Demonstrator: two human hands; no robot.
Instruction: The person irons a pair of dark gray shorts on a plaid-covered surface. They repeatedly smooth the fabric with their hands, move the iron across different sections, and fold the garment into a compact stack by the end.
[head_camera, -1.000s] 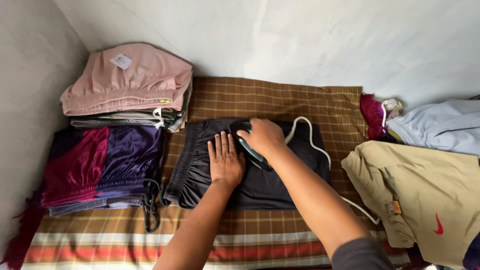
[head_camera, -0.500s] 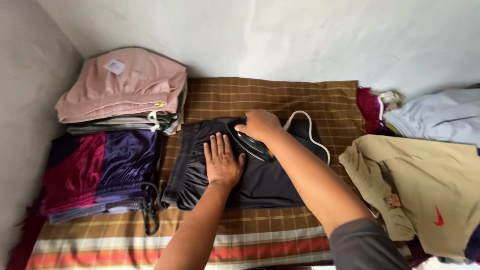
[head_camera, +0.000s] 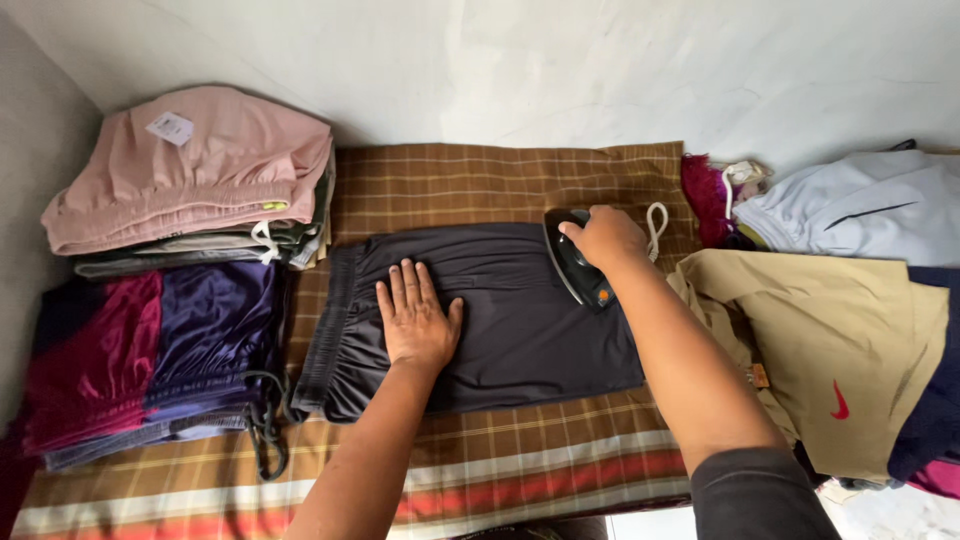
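My right hand (head_camera: 607, 238), grasping the iron (head_camera: 577, 258), has moved from the waistband side to the far end of the dark shorts (head_camera: 500, 320), while my left hand (head_camera: 415, 322) stays flat, released, pressing the cloth.

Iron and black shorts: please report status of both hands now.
Right hand grips iron at right edge of black shorts. Left hand flat on shorts, pressing fabric. White cord lies beside iron; no obstacle seen.

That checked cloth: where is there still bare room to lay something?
Bare checked cloth lies behind the black shorts, and a striped strip in front. Folded stacks crowd the left, loose clothes the right.
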